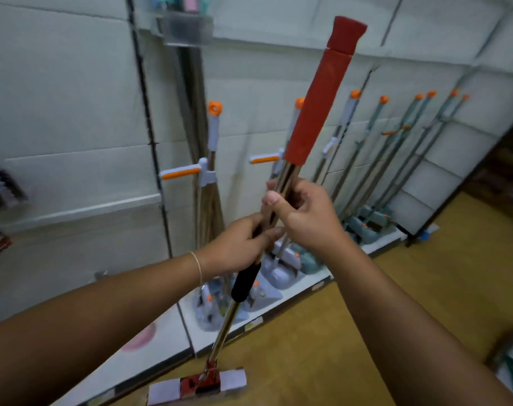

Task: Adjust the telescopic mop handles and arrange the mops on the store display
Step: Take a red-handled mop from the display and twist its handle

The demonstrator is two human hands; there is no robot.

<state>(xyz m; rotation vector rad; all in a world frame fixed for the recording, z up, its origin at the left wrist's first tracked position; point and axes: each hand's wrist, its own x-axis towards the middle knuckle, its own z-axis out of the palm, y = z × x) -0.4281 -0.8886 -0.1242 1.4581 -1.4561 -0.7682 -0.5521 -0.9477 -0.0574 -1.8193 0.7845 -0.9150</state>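
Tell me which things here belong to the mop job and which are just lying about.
Part of the job:
- red-grip mop, held by left hand and right hand
- its mop head on the floor
- orange-tipped mops on the display shelf

Just about:
- brooms behind
- dark packets far left

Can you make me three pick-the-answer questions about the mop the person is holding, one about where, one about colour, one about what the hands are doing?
1. Where is the mop head?
A. On the floor
B. On the shelf
C. Hanging on the wall

2. What colour is the top grip?
A. Orange
B. Red
C. Black

3. What are the hands doing?
A. Both are empty
B. Only one holds the mop
C. Both grip the metal pole

Answers: 1 A, it rests on the yellow floor. 2 B, the long grip is red. 3 C, the left hand and the right hand both close around the pole.
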